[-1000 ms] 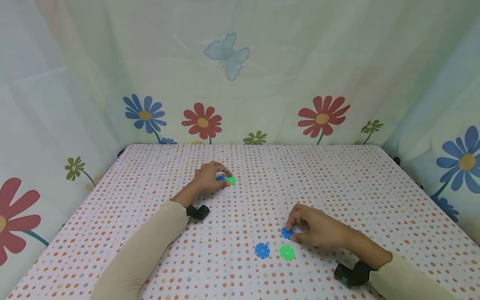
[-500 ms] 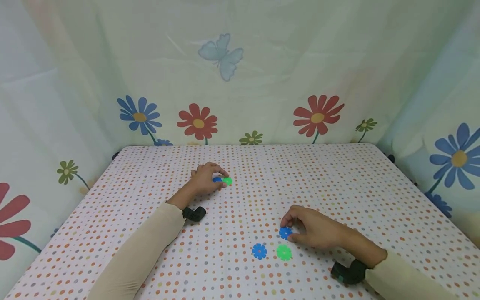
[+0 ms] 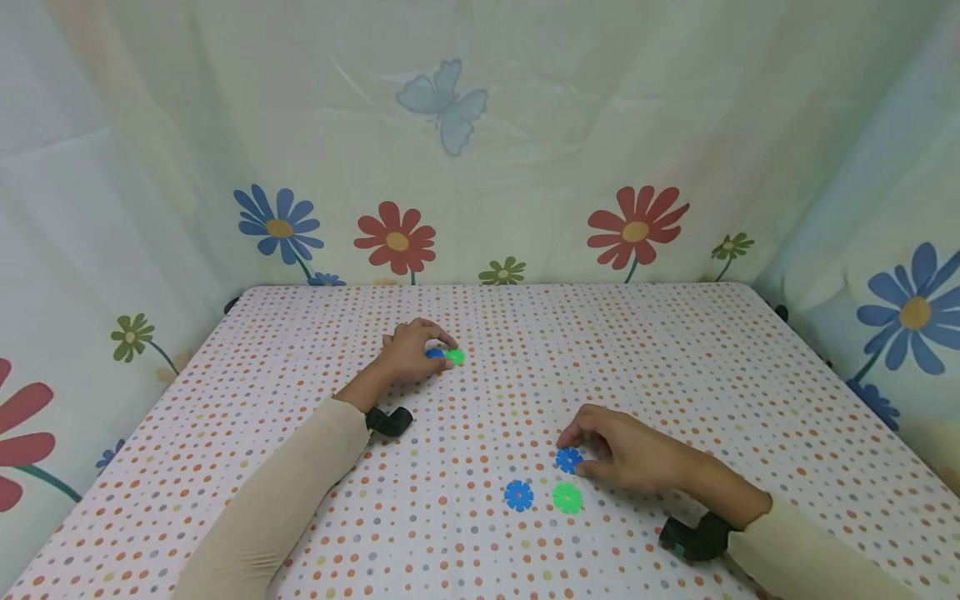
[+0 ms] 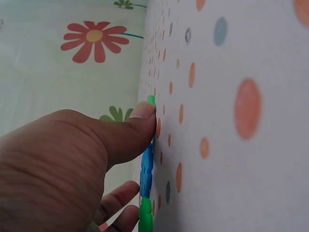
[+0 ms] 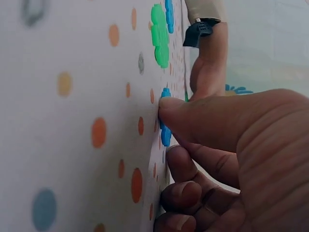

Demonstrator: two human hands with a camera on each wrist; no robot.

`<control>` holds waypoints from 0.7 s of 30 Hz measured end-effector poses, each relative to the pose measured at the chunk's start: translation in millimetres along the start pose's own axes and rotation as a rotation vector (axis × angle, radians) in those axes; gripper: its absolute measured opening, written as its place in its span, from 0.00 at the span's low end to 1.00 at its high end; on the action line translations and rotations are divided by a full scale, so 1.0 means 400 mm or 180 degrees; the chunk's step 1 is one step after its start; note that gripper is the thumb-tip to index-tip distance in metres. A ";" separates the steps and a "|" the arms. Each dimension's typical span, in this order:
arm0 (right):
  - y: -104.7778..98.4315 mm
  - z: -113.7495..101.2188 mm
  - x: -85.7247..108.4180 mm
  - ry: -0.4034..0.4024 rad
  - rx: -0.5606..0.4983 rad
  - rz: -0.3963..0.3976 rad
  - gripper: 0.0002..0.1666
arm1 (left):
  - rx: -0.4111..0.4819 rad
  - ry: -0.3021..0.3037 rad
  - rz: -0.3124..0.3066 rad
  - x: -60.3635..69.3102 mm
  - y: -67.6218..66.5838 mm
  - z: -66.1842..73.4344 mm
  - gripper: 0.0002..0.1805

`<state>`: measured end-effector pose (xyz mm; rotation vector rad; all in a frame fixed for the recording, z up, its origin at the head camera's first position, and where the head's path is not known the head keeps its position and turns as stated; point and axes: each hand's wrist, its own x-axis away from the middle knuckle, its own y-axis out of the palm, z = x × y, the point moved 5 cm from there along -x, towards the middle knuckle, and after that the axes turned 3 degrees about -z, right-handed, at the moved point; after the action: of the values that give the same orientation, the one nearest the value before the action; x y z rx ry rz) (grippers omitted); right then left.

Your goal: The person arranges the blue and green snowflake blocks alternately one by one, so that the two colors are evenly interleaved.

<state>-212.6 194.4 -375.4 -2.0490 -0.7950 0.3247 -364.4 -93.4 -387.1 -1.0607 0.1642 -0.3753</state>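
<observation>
On the far left part of the table, my left hand [image 3: 408, 353] pinches a green notched plastic disc [image 3: 456, 357] between thumb and fingers. A blue notched disc [image 3: 435, 354] lies against it, partly hidden by the hand. The left wrist view shows the thumb on the green disc [image 4: 151, 99], then the blue disc [image 4: 146, 171] and another green disc [image 4: 145, 215] in a row. Nearer and to the right, my right hand [image 3: 633, 452] pinches a blue notched disc [image 3: 569, 460] at the table surface. Just in front of it lie a green disc [image 3: 567, 498] and a blue disc [image 3: 518, 496].
A dotted cloth covers the table [image 3: 465, 533]. Flower-printed curtains [image 3: 540, 150] hang behind it and at both sides. Each wrist wears a black camera; the right one [image 3: 693, 537] sits close above the cloth.
The head view has shifted slightly, moving the whole scene a little to the left. Both hands keep their pinch on the discs at about the same places on the table.
</observation>
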 end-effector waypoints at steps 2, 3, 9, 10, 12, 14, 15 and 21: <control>0.000 0.001 0.001 0.0027 0.0039 -0.0018 0.13 | 0.0024 0.0003 0.0011 0.001 0.002 0.003 0.14; 0.000 0.002 0.002 0.0039 0.0064 -0.0021 0.12 | 0.0037 0.0007 0.0025 0.001 0.003 0.004 0.14; 0.013 0.000 0.011 0.0069 -0.0027 -0.0129 0.09 | 0.0019 0.0024 -0.0075 -0.001 0.017 0.003 0.15; 0.013 -0.001 0.013 0.0059 -0.0040 -0.0137 0.09 | 0.0010 0.0023 -0.0091 -0.001 0.017 0.002 0.15; 0.009 -0.001 0.013 0.0034 -0.0018 -0.0110 0.10 | 0.0023 0.0015 -0.0065 -0.002 0.014 0.002 0.15; 0.002 0.000 0.010 0.0019 0.0041 -0.0049 0.13 | 0.0022 0.0014 0.0002 -0.002 0.009 0.003 0.14; -0.001 0.001 0.008 0.0027 0.0051 -0.0032 0.14 | 0.0011 0.0009 0.0025 -0.002 0.007 0.003 0.14; -0.001 0.004 0.003 0.0079 0.0091 -0.0114 0.13 | -0.0019 -0.0035 -0.0029 -0.004 0.001 0.005 0.14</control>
<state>-212.5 196.4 -375.9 -2.0059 -0.8066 0.2885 -365.3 -90.9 -386.4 -1.0694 0.1510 -0.3773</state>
